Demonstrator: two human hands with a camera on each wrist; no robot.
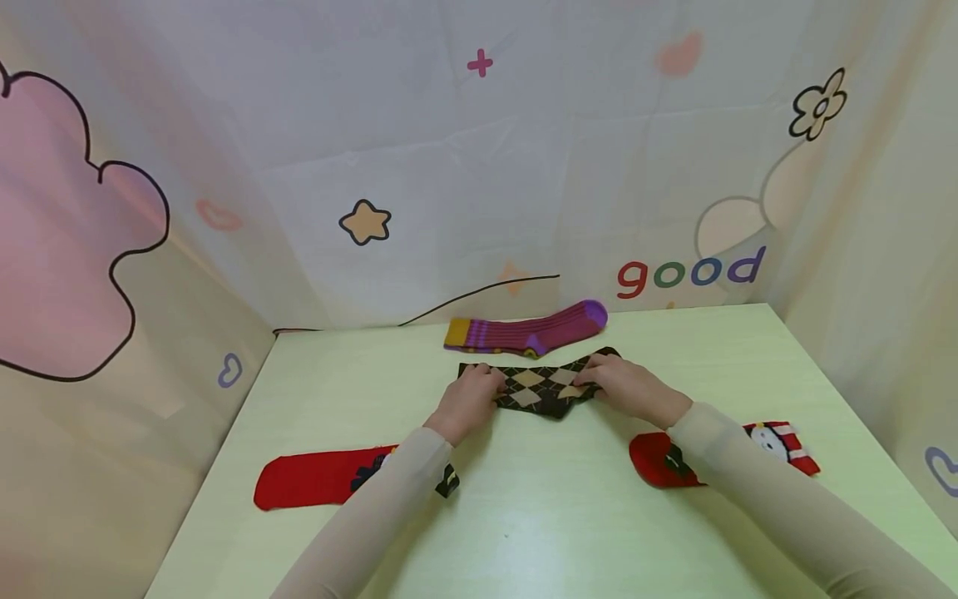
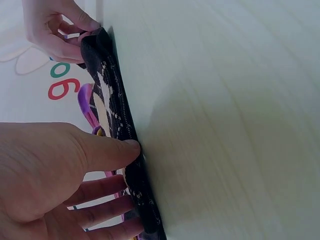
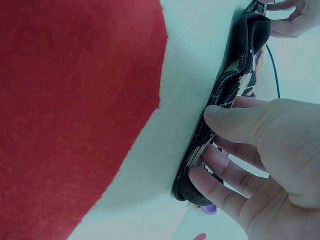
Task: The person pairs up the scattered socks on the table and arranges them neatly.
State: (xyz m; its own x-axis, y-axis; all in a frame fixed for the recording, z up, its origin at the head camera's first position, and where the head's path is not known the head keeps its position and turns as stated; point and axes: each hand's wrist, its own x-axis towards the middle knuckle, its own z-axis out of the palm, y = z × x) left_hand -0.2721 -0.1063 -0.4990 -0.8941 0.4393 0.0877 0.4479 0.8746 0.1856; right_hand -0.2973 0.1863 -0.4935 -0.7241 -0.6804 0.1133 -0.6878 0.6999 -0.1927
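Note:
A black argyle sock (image 1: 531, 391) with beige diamonds lies across the far middle of the table, its heel toward me. My left hand (image 1: 470, 401) pinches its cuff end, thumb on the near edge and fingers behind in the left wrist view. Toward the toe, my right hand (image 1: 634, 391) grips the same sock; the right wrist view shows its thumb (image 3: 235, 120) pressing the near edge. Just behind lies a maroon ribbed sock (image 1: 516, 333) with purple toe and heel and a mustard cuff.
A red sock (image 1: 303, 481) lies under my left forearm, partly covered by it. Another red sock (image 1: 654, 459) with a white-faced figure and striped cuff lies beneath the right forearm. A printed curtain (image 1: 479, 166) hangs along the table's back and sides.

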